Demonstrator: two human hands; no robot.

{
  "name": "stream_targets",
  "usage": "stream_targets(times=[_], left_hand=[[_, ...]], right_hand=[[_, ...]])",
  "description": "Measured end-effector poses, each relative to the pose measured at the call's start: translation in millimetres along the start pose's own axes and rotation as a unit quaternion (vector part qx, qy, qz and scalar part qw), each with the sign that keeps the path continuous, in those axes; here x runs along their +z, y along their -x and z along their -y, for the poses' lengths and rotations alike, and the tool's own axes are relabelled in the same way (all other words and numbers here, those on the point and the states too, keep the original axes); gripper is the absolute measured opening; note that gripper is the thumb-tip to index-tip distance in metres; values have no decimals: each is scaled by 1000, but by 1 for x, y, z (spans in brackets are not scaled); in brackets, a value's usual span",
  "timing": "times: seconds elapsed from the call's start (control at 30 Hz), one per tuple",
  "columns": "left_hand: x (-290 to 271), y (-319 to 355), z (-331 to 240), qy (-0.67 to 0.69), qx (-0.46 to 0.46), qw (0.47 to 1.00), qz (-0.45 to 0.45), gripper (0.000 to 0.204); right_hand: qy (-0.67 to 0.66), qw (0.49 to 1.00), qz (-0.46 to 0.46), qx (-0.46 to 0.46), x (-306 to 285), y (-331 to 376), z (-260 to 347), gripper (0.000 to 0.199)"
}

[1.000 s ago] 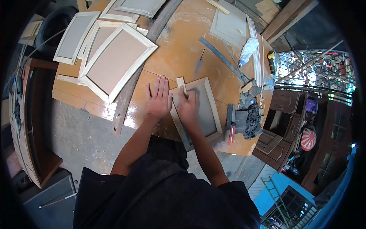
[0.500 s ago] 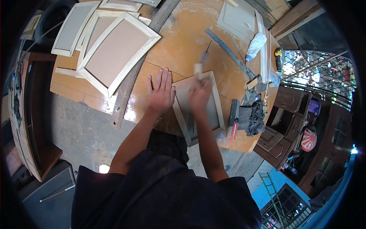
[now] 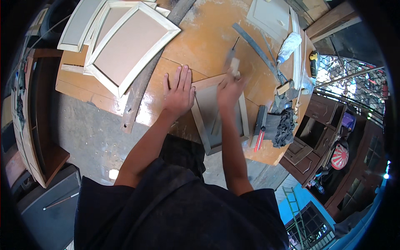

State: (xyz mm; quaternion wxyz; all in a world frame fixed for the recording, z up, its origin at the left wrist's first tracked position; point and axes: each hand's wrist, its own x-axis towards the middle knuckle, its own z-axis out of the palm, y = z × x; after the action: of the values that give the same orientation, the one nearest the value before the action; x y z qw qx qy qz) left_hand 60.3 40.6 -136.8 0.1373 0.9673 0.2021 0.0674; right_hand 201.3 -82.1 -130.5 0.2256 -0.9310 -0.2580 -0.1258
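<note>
A small pale wooden framed panel point(image 3: 206, 121) lies on the orange workbench point(image 3: 200, 37) in front of me. My left hand point(image 3: 178, 93) presses flat on the bench against the panel's left rail, fingers together and pointing away. My right hand point(image 3: 229, 87) is blurred over the panel's far edge, closed around a small pale block point(image 3: 235, 65) that sticks out beyond the fingers.
Larger framed panels point(image 3: 129, 46) are stacked at the bench's left end. A long metal strip point(image 3: 254, 46), a red-handled tool point(image 3: 259, 139), a dark crumpled rag point(image 3: 284, 127) and a white bag point(image 3: 288, 43) lie to the right. Dark wooden cabinet parts stand at both sides.
My right hand with the block has slid from the panel's near left part toward its far edge. My left hand has stayed pressed beside the panel. The camera has tilted slightly.
</note>
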Motion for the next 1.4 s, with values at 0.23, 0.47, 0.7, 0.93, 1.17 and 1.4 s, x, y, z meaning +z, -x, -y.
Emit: stream_targets(times=[0.23,0.47,0.7,0.93,1.17,1.4], left_hand=[[2,-3,3,0,-6,1000,-3,60],[5,-4,1,12,-14,1000,19,60],[-1,-4,-1,-7,-11,1000,13,61],[2,-3,2,11,-12,1000,2,61],[4,-8,2,17,-6,1000,-12,59],[2,-6,1,4,1,1000,-22,59]], right_hand=[[-68,990,94,-79,-11,36,38,60],[-35,996,85,-4,-1,41,39,67],[-39,997,69,-15,-8,4,6,69],[-90,988,78,-97,-9,45,37,52],[4,996,87,18,-3,23,16,58],[10,998,67,13,-11,-1,-12,48]])
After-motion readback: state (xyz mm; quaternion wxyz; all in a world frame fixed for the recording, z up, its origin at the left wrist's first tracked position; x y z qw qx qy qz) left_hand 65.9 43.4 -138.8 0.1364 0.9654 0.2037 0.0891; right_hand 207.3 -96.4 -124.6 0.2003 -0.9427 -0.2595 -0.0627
